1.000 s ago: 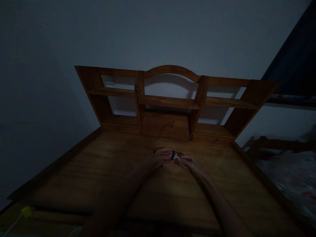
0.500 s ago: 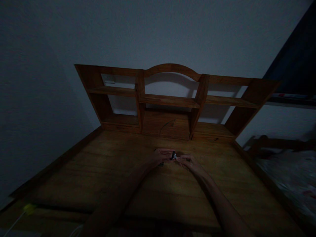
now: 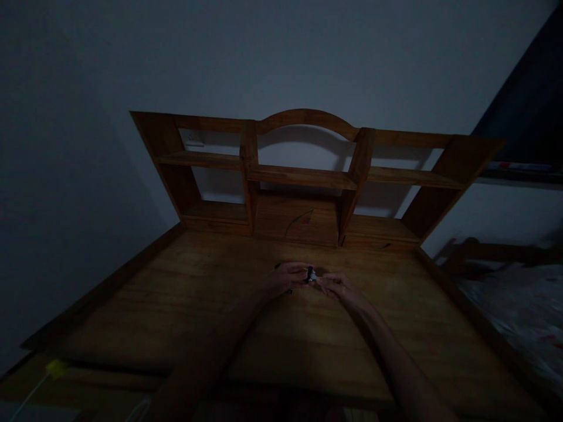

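The room is dim. My left hand (image 3: pixel 285 278) and my right hand (image 3: pixel 335 286) meet over the middle of a wooden desk (image 3: pixel 185 299), fingers curled. Between their fingertips sits a small dark object with a pale glint (image 3: pixel 310 274); both hands pinch it. What the object is I cannot make out. A dark tip shows beyond my left hand's far side and another below it, perhaps part of something held in that hand.
A wooden shelf hutch (image 3: pixel 303 176) with an arched top stands at the desk's back against a pale wall. A yellow item with a pale cord (image 3: pixel 55 369) lies at the lower left. A bed with patterned cover (image 3: pixel 523 316) is to the right.
Both hands stay together on the small object with only slight finger shifts. The view has tilted a little, so the hutch sits higher in the frame.
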`<state>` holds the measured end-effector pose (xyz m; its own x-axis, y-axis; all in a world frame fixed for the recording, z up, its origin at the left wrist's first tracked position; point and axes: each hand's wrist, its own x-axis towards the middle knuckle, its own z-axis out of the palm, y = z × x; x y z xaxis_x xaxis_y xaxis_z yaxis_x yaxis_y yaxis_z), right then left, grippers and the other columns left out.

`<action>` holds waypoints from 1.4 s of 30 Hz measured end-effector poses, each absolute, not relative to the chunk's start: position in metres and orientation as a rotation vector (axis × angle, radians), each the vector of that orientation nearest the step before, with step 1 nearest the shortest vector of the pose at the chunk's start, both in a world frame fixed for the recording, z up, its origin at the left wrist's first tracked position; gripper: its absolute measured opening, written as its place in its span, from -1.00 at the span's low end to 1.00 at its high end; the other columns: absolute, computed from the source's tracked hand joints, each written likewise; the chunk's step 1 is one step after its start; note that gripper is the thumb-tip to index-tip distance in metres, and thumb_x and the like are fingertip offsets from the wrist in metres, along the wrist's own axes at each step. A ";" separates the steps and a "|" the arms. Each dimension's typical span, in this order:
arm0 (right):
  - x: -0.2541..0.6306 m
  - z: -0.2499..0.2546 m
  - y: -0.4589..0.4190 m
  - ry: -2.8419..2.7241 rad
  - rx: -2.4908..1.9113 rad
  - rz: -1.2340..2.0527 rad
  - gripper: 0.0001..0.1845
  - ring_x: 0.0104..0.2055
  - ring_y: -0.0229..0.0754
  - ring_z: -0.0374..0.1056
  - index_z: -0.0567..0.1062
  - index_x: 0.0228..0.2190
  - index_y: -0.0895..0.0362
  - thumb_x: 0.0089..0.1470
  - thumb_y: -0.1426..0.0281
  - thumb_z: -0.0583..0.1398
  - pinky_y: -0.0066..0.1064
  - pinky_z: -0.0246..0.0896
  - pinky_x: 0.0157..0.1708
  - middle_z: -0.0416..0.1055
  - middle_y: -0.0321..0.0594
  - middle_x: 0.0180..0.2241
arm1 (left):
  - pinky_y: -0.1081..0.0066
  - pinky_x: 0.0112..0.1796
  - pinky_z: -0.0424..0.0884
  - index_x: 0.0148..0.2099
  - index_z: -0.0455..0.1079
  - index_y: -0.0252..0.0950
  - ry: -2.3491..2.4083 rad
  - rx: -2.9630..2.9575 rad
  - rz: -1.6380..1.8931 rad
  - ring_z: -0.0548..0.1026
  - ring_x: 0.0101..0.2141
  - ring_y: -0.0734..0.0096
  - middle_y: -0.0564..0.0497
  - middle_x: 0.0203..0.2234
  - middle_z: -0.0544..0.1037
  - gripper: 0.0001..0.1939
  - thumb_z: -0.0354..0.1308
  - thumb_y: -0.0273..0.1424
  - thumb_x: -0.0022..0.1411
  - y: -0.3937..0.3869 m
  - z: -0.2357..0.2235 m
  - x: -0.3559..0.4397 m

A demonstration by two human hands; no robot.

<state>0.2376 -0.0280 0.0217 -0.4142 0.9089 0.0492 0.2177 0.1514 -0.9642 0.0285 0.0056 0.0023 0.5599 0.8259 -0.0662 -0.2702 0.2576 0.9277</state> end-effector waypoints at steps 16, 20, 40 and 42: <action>0.238 0.020 -0.027 -1.814 -1.071 1.279 -0.48 -0.61 -0.36 0.01 0.34 -0.66 0.17 0.05 0.01 0.16 -0.44 -0.21 -0.60 0.12 -0.39 -0.68 | 0.39 -0.25 0.42 -0.05 0.48 -0.30 0.658 1.103 0.805 0.56 -0.29 0.30 -0.12 -0.23 0.60 -0.48 0.40 -0.25 -0.10 0.005 0.001 0.028; 0.238 0.021 -0.027 -1.829 -1.056 1.273 -0.48 -0.61 -0.35 0.03 0.36 -0.65 0.17 0.06 0.01 0.15 -0.45 -0.19 -0.59 0.15 -0.38 -0.68 | 0.38 -0.25 0.42 -0.03 0.48 -0.29 0.670 1.111 0.807 0.56 -0.30 0.30 -0.11 -0.23 0.60 -0.47 0.39 -0.24 -0.08 0.006 -0.001 0.028; 0.244 0.019 -0.023 -1.960 -0.982 1.310 -0.51 -0.59 -0.37 0.07 0.45 -0.56 0.22 0.13 0.06 0.12 -0.49 -0.14 -0.59 0.21 -0.35 -0.63 | 0.40 -0.32 0.44 -0.12 0.51 -0.31 0.749 1.133 0.803 0.57 -0.38 0.35 -0.08 -0.31 0.62 -0.46 0.44 -0.22 -0.21 0.007 -0.002 0.030; 0.246 0.020 -0.023 -1.973 -0.990 1.335 -0.51 -0.61 -0.38 0.06 0.47 -0.55 0.22 0.13 0.06 0.12 -0.50 -0.15 -0.61 0.22 -0.35 -0.63 | 0.40 -0.32 0.44 -0.14 0.52 -0.31 0.749 1.138 0.811 0.56 -0.38 0.35 -0.06 -0.32 0.62 -0.47 0.45 -0.24 -0.23 0.007 -0.004 0.030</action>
